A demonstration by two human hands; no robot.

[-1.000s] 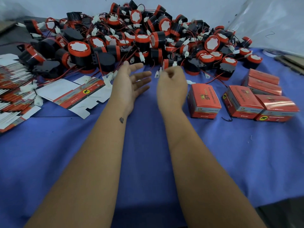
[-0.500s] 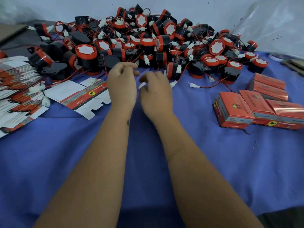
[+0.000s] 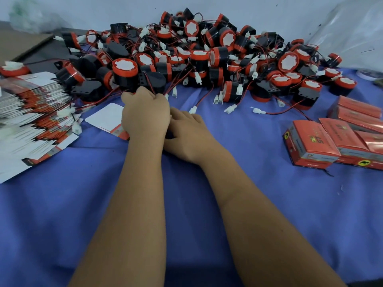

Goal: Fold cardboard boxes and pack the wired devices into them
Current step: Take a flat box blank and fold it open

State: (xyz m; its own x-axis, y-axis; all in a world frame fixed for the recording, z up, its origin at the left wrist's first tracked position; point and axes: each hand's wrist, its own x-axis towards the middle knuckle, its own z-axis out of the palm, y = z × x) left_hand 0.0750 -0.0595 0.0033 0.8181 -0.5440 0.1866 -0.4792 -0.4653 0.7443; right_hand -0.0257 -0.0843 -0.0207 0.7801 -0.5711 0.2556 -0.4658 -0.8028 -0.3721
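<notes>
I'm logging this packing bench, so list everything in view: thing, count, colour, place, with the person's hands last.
wired devices: large pile, too many to count; black bodies, red caps, white discs; far middle of the cloth.
folded boxes: at least five, orange-red; right side.
flat box blanks: fanned stack, uncounted; white and orange; left side.
single flat blank: one, white and orange; partly under the left hand.
cloth: one, blue; covers the table.
plastic sheet: one, clear; far right.
left hand: fingers curled at the pile's near edge; what they hold is hidden.
right hand: beside the left hand; fingers hidden.
</notes>
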